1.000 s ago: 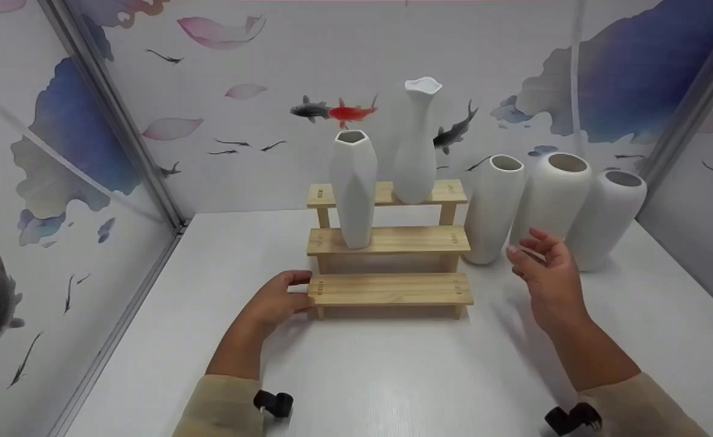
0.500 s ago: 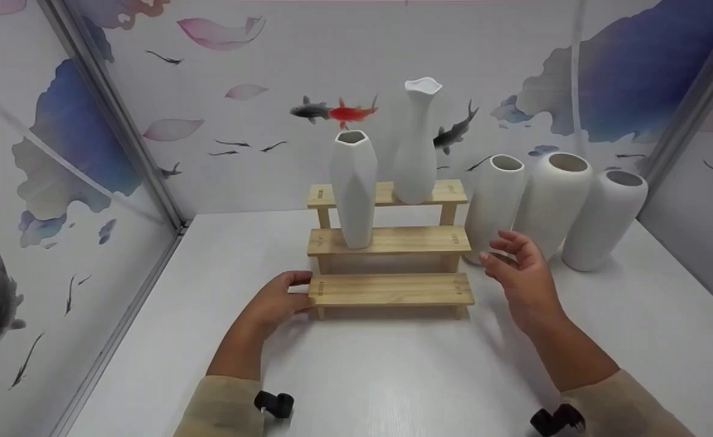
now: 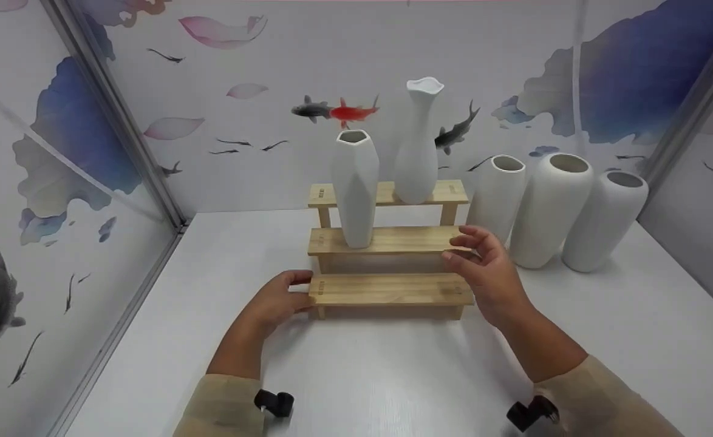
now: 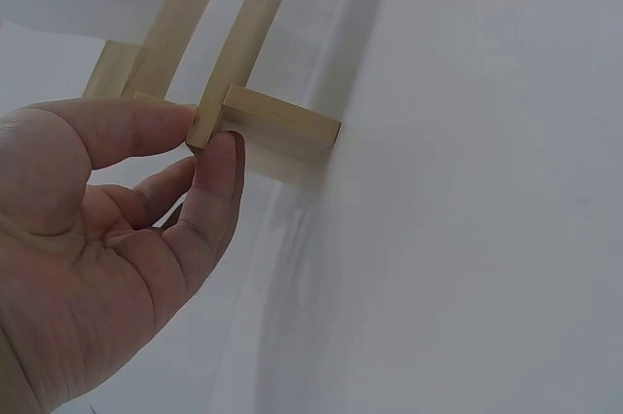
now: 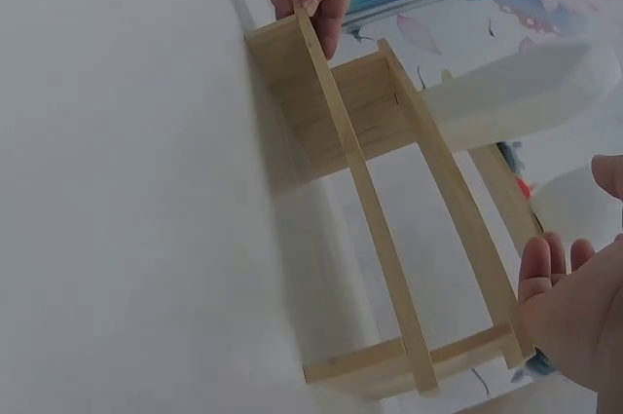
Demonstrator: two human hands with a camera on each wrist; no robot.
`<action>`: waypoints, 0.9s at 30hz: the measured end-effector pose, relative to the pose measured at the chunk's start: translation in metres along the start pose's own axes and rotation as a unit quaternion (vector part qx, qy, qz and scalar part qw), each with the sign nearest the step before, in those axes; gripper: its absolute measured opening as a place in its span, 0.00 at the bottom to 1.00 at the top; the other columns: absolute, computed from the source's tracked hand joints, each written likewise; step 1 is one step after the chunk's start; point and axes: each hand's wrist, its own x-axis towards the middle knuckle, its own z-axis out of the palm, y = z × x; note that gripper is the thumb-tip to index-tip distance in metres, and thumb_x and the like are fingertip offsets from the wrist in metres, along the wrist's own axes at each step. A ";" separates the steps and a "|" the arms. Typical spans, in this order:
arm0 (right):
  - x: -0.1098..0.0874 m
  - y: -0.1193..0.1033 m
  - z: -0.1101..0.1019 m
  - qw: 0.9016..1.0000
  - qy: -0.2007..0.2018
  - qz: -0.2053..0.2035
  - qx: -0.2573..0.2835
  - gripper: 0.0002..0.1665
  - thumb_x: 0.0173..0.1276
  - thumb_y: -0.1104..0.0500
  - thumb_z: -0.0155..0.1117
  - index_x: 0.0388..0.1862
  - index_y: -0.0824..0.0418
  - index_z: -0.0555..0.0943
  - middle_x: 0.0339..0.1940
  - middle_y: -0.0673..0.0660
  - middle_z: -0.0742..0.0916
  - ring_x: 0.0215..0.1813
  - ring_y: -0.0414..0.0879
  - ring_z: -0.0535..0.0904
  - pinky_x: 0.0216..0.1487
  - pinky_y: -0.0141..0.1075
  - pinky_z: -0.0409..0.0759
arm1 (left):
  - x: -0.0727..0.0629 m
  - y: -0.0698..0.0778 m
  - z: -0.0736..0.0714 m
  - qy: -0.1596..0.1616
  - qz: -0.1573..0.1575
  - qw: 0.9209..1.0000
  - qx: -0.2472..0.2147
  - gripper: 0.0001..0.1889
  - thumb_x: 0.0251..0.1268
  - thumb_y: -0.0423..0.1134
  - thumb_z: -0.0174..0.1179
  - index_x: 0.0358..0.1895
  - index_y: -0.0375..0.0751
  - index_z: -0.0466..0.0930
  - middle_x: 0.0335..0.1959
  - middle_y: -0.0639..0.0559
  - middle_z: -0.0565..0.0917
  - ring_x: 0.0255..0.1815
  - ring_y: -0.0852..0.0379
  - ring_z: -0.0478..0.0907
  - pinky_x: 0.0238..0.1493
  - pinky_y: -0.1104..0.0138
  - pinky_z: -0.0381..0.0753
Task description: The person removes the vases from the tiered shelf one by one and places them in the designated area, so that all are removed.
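Note:
A three-tier wooden stand (image 3: 391, 290) is on the white table. My left hand (image 3: 276, 303) pinches the left end of its lowest board; in the left wrist view, the thumb and fingers of that hand (image 4: 117, 229) lie on either side of the board's tip. Beside the stand's right end is my right hand (image 3: 490, 276), fingers loosely bent and nothing in them. Whether it touches the wood I cannot tell. A faceted white vase (image 3: 355, 188) stands upright on the middle tier. On the top tier rises a wavy-rimmed white vase (image 3: 417, 145).
To the right of the stand, three white vases are grouped: a slim one (image 3: 497, 194), a broader one (image 3: 554, 206) and a rounded one (image 3: 607, 218). Printed panels (image 3: 241, 170) enclose the table at the back and sides.
My right hand has moved left, from in front of the grouped vases to the stand's right end. My left hand keeps its hold, and the stand looks unmoved.

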 end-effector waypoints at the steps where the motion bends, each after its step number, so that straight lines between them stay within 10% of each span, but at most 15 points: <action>1: 0.001 0.000 0.004 1.000 -0.006 -0.001 0.004 0.36 0.72 0.68 0.71 0.74 0.60 0.66 0.61 0.56 0.77 0.63 0.48 0.81 0.61 0.34 0.86 | 0.000 0.000 0.000 0.001 -0.001 1.000 0.001 0.35 0.65 0.34 0.70 0.76 0.46 0.74 0.77 0.48 0.76 0.65 0.50 0.82 0.64 0.57 0.83; 16: 0.021 0.001 0.054 0.997 -0.061 -0.028 0.033 0.37 0.69 0.69 0.73 0.73 0.57 0.69 0.68 0.69 0.77 0.65 0.58 0.83 0.63 0.37 0.87 | -0.001 0.001 -0.002 0.002 -0.004 1.000 0.013 0.33 0.66 0.35 0.69 0.76 0.46 0.74 0.77 0.49 0.76 0.67 0.50 0.80 0.68 0.55 0.80; 27: 0.047 0.006 0.074 0.997 -0.080 -0.018 0.009 0.45 0.69 0.66 0.75 0.80 0.56 0.65 0.69 0.61 0.79 0.73 0.62 0.78 0.62 0.38 0.87 | -0.002 0.002 -0.001 0.000 -0.003 1.000 0.003 0.34 0.66 0.34 0.69 0.76 0.46 0.74 0.77 0.49 0.77 0.65 0.51 0.82 0.67 0.56 0.81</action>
